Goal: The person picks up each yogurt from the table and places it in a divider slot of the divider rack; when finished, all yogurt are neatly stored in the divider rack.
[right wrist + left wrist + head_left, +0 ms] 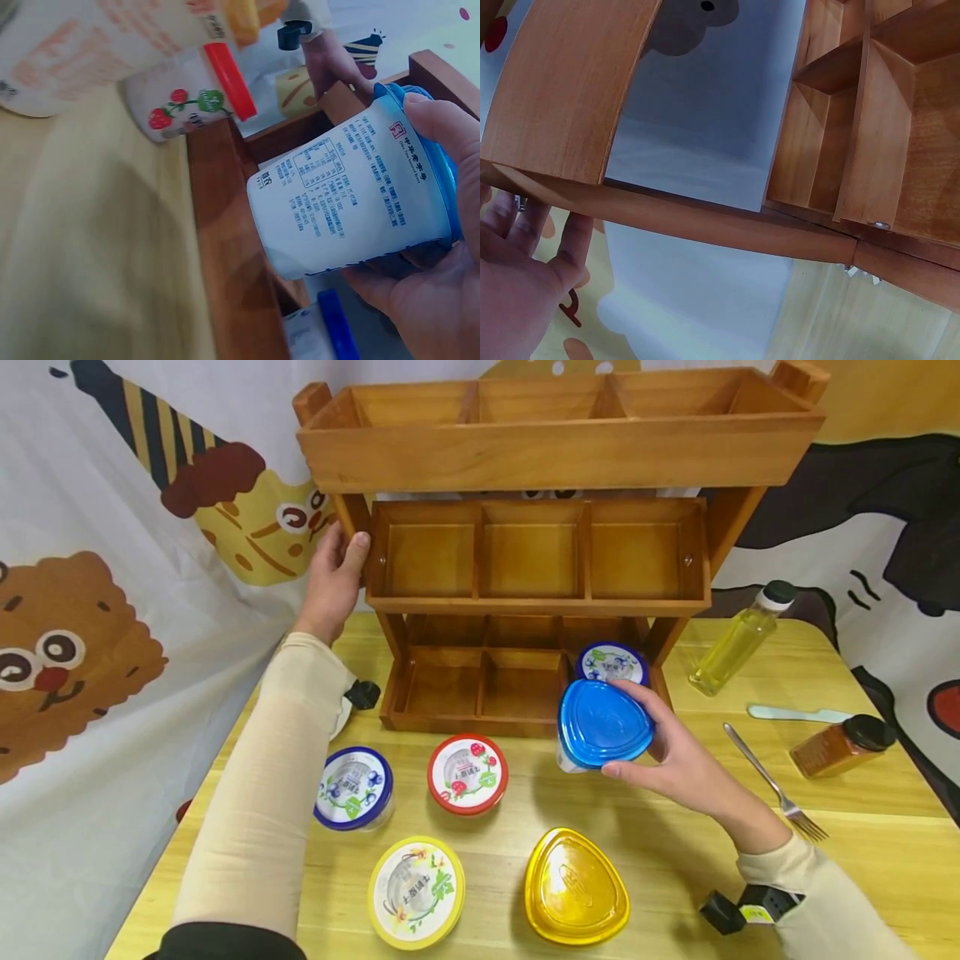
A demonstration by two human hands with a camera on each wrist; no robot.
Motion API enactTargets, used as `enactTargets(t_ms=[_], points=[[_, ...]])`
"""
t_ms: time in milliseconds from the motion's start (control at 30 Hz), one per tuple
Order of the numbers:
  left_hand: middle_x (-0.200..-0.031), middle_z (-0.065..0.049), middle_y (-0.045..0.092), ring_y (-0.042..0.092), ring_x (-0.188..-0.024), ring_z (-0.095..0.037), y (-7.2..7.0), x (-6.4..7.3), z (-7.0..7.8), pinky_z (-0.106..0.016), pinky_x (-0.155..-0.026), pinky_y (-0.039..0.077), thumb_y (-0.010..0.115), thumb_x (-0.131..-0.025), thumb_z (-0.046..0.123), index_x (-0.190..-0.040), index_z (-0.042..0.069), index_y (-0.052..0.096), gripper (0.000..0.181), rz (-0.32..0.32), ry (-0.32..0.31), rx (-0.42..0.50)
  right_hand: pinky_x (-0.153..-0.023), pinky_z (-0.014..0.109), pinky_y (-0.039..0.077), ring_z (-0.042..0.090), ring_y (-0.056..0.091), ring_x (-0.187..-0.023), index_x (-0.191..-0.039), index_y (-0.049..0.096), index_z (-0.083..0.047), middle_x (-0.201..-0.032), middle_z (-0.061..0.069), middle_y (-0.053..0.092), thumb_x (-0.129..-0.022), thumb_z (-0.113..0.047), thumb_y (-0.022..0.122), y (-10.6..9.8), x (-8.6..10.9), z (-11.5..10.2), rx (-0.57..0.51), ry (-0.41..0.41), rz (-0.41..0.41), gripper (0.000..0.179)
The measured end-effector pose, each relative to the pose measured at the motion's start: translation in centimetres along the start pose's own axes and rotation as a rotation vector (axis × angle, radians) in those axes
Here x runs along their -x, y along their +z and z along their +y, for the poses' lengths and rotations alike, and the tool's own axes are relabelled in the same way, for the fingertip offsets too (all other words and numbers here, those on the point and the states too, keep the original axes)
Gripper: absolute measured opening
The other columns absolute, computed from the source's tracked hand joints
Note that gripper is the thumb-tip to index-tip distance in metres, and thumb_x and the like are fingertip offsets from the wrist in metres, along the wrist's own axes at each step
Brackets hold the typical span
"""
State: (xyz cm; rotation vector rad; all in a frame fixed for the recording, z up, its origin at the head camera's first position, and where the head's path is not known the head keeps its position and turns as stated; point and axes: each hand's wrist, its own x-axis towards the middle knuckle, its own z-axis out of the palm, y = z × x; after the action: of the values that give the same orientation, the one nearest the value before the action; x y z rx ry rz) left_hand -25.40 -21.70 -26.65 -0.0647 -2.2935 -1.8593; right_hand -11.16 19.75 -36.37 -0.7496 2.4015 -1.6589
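Observation:
My left hand grips the left side of a three-tier wooden rack, thumb towards the front. In the left wrist view its fingers meet the side post, tips hidden behind it. My right hand holds a white yogurt cup with a blue lid between thumb and fingers. The right wrist view shows small blue print on the cup's side. Held in front of the rack's bottom tier, it overlaps another cup with a dark blue rim in the right compartment.
Before the rack stand a blueberry cup, a strawberry cup, a yellow-rimmed cup and a yellow-lidded cup. To the right are an oil bottle, a pale knife, a fork and a spice jar.

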Motion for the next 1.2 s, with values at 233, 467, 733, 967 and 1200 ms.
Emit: enactTargets(t_ms=[233,467,733,967,1200], points=[[-0.153,-0.008,0.038,0.045,-0.131,-0.022,-0.1,-0.1,-0.3,-0.043,-0.11,0.039,0.045,-0.103,0.043,-0.156,0.026,0.027,0.059,-0.002,-0.004,0.003,-0.094,0.032,0.053,0.047,0.045,-0.129,-0.155,0.025,-0.02,-0.154,0.017,0.026,-0.085,-0.002,0.075,0.0,-2.7,-1.2,0.004,0.005,-0.013,0.088],[-0.152,-0.007,0.04,0.046,-0.13,-0.021,-0.1,-0.2,-0.3,-0.042,-0.11,0.04,0.045,-0.103,0.042,-0.155,0.026,0.029,0.057,0.0,-0.004,0.008,-0.099,0.059,0.047,0.043,0.042,-0.133,-0.154,0.027,-0.025,-0.154,0.013,0.024,-0.086,-0.01,0.076,0.2,-5.3,-1.5,0.002,0.023,-0.021,0.085],[-0.148,-0.007,0.043,0.049,-0.123,-0.018,0.2,-0.3,-0.2,-0.04,-0.105,0.042,0.046,-0.102,0.044,-0.154,0.028,0.033,0.056,0.012,-0.005,-0.006,-0.104,0.059,0.043,0.041,0.038,-0.138,-0.155,0.022,-0.027,-0.156,0.013,0.026,-0.089,-0.02,0.075,0.4,-7.7,-1.2,0.023,0.093,-0.023,0.085],[-0.15,-0.006,0.04,0.048,-0.125,-0.019,0.0,-0.6,-0.6,-0.04,-0.105,0.042,0.046,-0.102,0.043,-0.154,0.028,0.031,0.056,0.015,-0.003,-0.003,-0.108,0.058,0.041,0.04,0.04,-0.137,-0.156,0.018,-0.024,-0.155,0.016,0.029,-0.09,-0.026,0.074,1.2,-9.6,0.2,-0.011,0.154,-0.006,0.087],[-0.149,-0.008,0.043,0.049,-0.126,-0.021,-0.1,-0.2,-0.2,-0.041,-0.106,0.042,0.045,-0.103,0.041,-0.154,0.027,0.032,0.055,0.016,0.0,0.005,-0.11,0.059,0.038,0.039,0.04,-0.137,-0.156,0.018,-0.024,-0.155,0.016,0.031,-0.089,-0.034,0.075,2.1,-11.1,1.3,-0.01,0.186,0.02,0.089]])
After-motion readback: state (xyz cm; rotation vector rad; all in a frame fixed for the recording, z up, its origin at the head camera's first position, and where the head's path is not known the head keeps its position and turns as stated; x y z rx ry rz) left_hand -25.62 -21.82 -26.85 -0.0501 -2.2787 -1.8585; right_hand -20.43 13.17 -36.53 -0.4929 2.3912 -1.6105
